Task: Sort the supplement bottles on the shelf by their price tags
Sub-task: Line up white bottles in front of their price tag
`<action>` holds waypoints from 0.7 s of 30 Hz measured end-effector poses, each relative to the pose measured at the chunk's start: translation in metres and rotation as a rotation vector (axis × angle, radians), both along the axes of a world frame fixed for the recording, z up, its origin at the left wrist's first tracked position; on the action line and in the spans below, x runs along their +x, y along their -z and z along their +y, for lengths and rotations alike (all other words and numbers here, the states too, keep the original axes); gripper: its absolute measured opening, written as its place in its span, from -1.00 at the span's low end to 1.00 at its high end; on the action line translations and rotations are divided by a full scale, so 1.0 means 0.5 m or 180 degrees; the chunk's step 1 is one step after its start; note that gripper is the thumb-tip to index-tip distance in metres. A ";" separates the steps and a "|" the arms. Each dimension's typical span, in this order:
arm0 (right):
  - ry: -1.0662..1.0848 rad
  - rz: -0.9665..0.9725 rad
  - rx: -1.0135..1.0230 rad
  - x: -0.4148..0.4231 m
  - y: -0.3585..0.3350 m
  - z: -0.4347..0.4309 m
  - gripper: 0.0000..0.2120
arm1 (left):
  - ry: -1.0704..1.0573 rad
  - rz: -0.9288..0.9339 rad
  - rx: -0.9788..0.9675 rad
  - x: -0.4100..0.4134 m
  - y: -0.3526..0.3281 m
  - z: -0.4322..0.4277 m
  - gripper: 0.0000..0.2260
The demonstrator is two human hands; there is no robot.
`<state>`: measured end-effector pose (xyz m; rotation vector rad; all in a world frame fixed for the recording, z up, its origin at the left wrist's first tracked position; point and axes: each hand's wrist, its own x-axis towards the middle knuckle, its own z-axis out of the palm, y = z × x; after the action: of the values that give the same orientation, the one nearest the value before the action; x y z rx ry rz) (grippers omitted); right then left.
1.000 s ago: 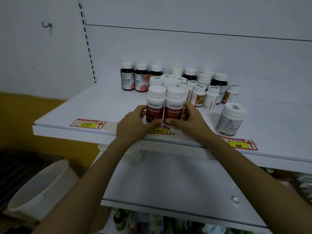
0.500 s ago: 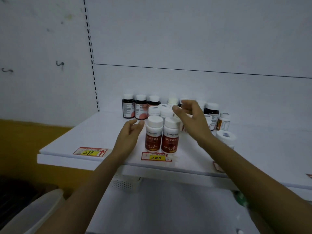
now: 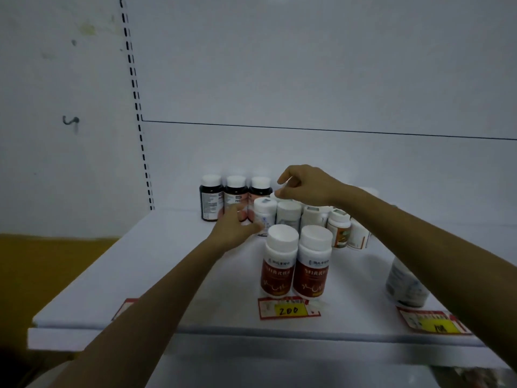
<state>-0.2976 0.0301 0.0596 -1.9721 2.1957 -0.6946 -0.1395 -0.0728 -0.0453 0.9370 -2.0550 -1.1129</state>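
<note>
Both hands have left the front of the shelf (image 3: 179, 264) and reached back into the cluster since half a second ago; the pair of red-label bottles (image 3: 296, 264) stands where it stood, upright and touching, directly behind the "200" tag (image 3: 288, 310), which judges as that pair already filed.

The left hand (image 3: 236, 226) lies against the left side of a white bottle (image 3: 264, 215) in the row behind the pair, fingertips touching its wall. Whether they grip it cannot be told. The right hand (image 3: 306, 186) hovers over the cluster, fingers curled down onto a white cap (image 3: 275, 195) farther back; whether it pinches that cap cannot be told either. The hands are apart, each on its own bottle, probably to draw two matching items at once.

Three dark bottles (image 3: 236, 196) line the rear left. An orange-label bottle (image 3: 340, 231) stands right of the cluster. A lone bottle (image 3: 405, 287) sits behind the "108" tag (image 3: 436, 325), partly hidden by the right forearm. A third tag (image 3: 126, 305) shows beside the left forearm, its figure hidden.
</note>
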 end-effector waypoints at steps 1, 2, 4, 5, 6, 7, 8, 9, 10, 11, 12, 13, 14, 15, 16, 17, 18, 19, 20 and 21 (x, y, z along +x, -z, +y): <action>0.0005 0.0078 0.0098 0.004 0.002 -0.010 -0.61 | 0.0068 -0.0031 -0.0027 -0.010 0.002 -0.013 -0.51; 0.0013 0.0167 0.0191 0.006 0.005 -0.020 -0.60 | 0.0113 -0.0024 -0.0050 -0.022 0.007 -0.028 -0.50; 0.0009 0.0308 0.0349 0.010 0.011 -0.038 -0.59 | 0.0144 -0.0042 -0.0022 -0.042 0.014 -0.046 -0.43; 0.0007 0.0323 0.0413 0.010 0.013 -0.046 -0.59 | 0.0175 -0.0019 0.0002 -0.051 0.019 -0.056 -0.40; 0.0009 0.0306 0.0457 0.009 0.015 -0.054 -0.60 | 0.0227 0.0034 -0.0001 -0.061 0.025 -0.065 -0.38; 0.0018 0.0276 0.0485 0.009 0.016 -0.060 -0.60 | 0.0260 0.0062 -0.0006 -0.067 0.028 -0.069 -0.39; 0.0035 0.0240 0.0498 0.007 0.018 -0.066 -0.61 | 0.0282 0.0108 -0.0036 -0.074 0.035 -0.075 -0.41; 0.0056 0.0212 0.0502 0.006 0.020 -0.071 -0.61 | 0.0278 0.0142 -0.0073 -0.080 0.040 -0.079 -0.43; 0.0073 0.0194 0.0504 0.003 0.022 -0.075 -0.62 | 0.0255 0.0216 -0.0123 -0.085 0.044 -0.083 -0.44; 0.0090 0.0185 0.0505 0.002 0.024 -0.078 -0.62 | 0.0213 0.0262 -0.0149 -0.087 0.047 -0.086 -0.43; 0.0105 0.0177 0.0487 0.001 0.026 -0.079 -0.63 | 0.0160 0.0307 -0.0170 -0.088 0.050 -0.089 -0.43; 0.0117 0.0171 0.0449 0.001 0.026 -0.078 -0.64 | 0.0109 0.0364 -0.0174 -0.084 0.047 -0.087 -0.44; 0.0114 0.0173 0.0388 0.001 0.026 -0.076 -0.66 | 0.0055 0.0478 -0.0165 -0.079 0.041 -0.087 -0.45; 0.0100 0.0184 0.0311 0.002 0.024 -0.074 -0.68 | 0.0007 0.0615 -0.0141 -0.071 0.029 -0.081 -0.47; 0.0080 0.0187 0.0223 0.004 0.020 -0.069 -0.69 | -0.0052 0.0769 -0.0104 -0.062 0.012 -0.073 -0.51; 0.0065 0.0157 0.0125 0.007 0.014 -0.063 -0.69 | -0.0081 0.0936 -0.0036 -0.051 -0.012 -0.061 -0.55; 0.0054 0.0070 0.0013 0.012 0.006 -0.054 -0.67 | -0.0069 0.1139 0.0032 -0.042 -0.038 -0.049 -0.60; 0.0037 -0.0095 -0.0115 0.018 -0.005 -0.044 -0.65 | -0.0018 0.1324 0.0106 -0.034 -0.065 -0.036 -0.64; 0.0003 -0.0326 -0.0258 0.025 -0.017 -0.032 -0.62 | 0.0051 0.1487 0.0153 -0.026 -0.095 -0.020 -0.66; -0.0052 -0.0578 -0.0409 0.032 -0.029 -0.017 -0.61 | 0.0121 0.1612 0.0172 -0.020 -0.123 -0.001 -0.67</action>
<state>-0.2814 0.0217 0.0743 -1.8962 2.0747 -0.9931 -0.1497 -0.0735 0.0161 0.5647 -1.6394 -1.2775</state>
